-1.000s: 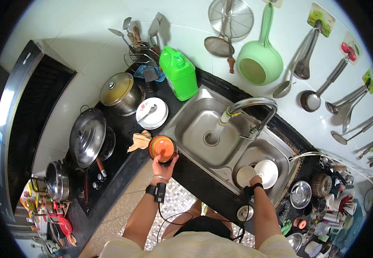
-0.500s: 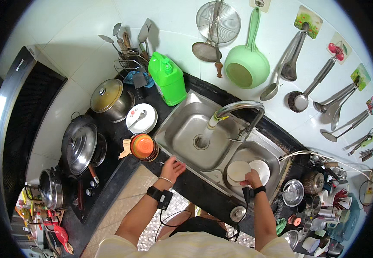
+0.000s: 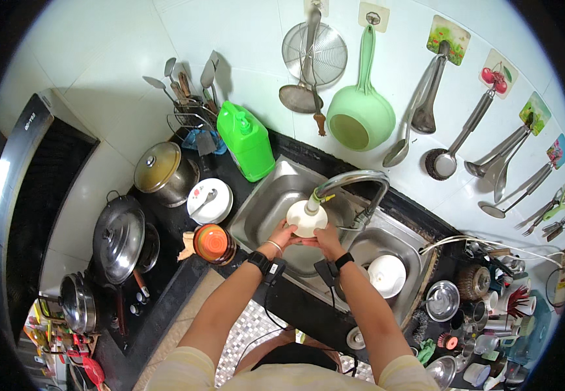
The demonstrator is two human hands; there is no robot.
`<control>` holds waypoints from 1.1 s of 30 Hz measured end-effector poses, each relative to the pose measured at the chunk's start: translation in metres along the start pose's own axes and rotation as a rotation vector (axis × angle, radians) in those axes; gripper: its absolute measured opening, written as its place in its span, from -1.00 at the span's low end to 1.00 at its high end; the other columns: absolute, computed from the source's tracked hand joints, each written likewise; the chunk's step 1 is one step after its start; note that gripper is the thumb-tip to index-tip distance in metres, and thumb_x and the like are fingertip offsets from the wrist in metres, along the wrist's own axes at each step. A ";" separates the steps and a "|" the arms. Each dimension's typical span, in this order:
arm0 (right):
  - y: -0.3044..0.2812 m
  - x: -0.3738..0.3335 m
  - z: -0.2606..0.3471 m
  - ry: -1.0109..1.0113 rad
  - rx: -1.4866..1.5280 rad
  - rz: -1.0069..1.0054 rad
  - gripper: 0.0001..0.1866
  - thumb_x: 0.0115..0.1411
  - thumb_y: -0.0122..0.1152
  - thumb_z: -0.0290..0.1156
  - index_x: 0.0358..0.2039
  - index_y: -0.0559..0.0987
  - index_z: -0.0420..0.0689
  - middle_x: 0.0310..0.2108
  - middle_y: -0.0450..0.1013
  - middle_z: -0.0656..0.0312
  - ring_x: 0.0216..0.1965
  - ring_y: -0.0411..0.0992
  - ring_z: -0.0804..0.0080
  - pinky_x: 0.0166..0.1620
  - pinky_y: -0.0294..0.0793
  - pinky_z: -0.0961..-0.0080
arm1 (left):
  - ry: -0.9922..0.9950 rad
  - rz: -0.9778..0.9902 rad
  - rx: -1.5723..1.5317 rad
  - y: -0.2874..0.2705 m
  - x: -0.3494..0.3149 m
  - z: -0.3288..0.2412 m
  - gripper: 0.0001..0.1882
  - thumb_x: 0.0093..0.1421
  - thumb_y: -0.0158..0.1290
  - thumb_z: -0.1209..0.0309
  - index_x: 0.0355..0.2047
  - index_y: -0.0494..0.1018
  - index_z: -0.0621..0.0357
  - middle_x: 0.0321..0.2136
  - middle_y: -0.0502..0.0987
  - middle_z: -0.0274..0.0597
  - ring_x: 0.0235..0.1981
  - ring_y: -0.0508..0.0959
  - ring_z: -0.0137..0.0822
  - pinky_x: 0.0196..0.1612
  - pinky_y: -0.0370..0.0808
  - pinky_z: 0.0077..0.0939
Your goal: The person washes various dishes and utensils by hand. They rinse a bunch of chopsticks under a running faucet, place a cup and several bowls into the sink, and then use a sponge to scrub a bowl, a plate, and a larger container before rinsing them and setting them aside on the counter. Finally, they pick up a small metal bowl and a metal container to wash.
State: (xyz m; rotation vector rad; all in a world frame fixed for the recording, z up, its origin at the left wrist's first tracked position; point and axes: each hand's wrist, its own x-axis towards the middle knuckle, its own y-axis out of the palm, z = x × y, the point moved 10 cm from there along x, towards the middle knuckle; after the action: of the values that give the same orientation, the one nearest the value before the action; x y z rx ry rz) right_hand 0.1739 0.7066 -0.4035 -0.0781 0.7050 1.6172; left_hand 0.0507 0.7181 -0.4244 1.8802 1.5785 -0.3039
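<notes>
Both my hands hold a small white bowl [image 3: 308,224] over the larger left basin [image 3: 253,218] of the steel sink. My left hand [image 3: 283,236] grips the rim on the left, and my right hand [image 3: 326,240] grips it on the right. Directly above the bowl is the outlet of the curved chrome faucet [image 3: 358,176]. Another white bowl [image 3: 386,275] sits in the smaller right basin, partly behind my right forearm. My fingertips underneath the bowl are hidden.
Left of the sink stand a green jug [image 3: 246,143], stacked white plates [image 3: 209,203] with a spoon, and orange bowls [image 3: 212,243]. A lidded pot [image 3: 165,173] and a wok [image 3: 118,238] stand farther left. Cups and a metal bowl [image 3: 443,301] crowd the right counter. Ladles hang on the wall.
My right hand has brought a white bowl from the right basin to beneath the faucet. My left hand has moved in over the sink and taken hold of it too.
</notes>
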 end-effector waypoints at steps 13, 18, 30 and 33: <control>0.004 0.020 0.014 -0.475 -0.752 -0.329 -0.44 0.14 -0.15 -0.58 0.17 0.04 -0.07 -0.14 0.35 -0.10 -0.28 0.45 0.01 -0.33 0.54 0.27 | 0.017 -0.035 -0.286 -0.025 0.046 0.029 -0.50 0.08 -0.26 0.70 0.07 0.12 0.18 -0.01 0.28 0.03 -0.02 0.38 -0.03 -0.03 0.45 -0.11; -0.059 0.037 -0.020 -0.306 -0.566 -0.437 -0.54 0.12 -0.15 -0.60 0.08 0.15 -0.19 -0.19 0.35 -0.10 -0.38 0.48 0.15 -0.47 0.55 0.45 | -0.063 -0.023 -0.181 0.015 0.012 0.004 -0.57 0.20 -0.22 0.47 0.11 0.14 0.10 0.00 0.27 -0.05 -0.01 0.36 -0.14 0.02 0.37 -0.20; 0.022 0.034 -0.088 0.671 1.071 0.159 -0.80 0.19 -0.32 -0.43 -0.37 0.29 -0.27 -0.62 0.27 0.31 -0.76 0.19 0.66 -0.72 0.31 0.79 | 0.076 -0.282 -0.132 -0.001 0.042 -0.007 -0.51 0.19 -0.20 0.02 -0.08 0.38 0.14 -0.10 0.40 -0.18 -0.27 0.47 -0.30 -0.28 0.46 -0.44; 0.028 0.029 -0.085 0.625 1.045 0.180 -0.78 0.21 -0.33 -0.47 -0.28 0.31 -0.33 -0.56 0.36 0.24 -0.69 0.34 0.58 -0.65 0.43 0.75 | -0.177 -0.063 -0.189 -0.002 0.082 0.031 -0.54 0.17 -0.20 0.02 -0.21 0.44 0.15 -0.24 0.50 -0.20 -0.38 0.50 -0.26 -0.39 0.49 -0.38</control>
State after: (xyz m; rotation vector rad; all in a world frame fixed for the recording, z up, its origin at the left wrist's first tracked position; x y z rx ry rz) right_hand 0.1136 0.6911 -0.4744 0.2594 2.0069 1.1970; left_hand 0.0765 0.7634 -0.4945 1.6169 1.4935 -0.3273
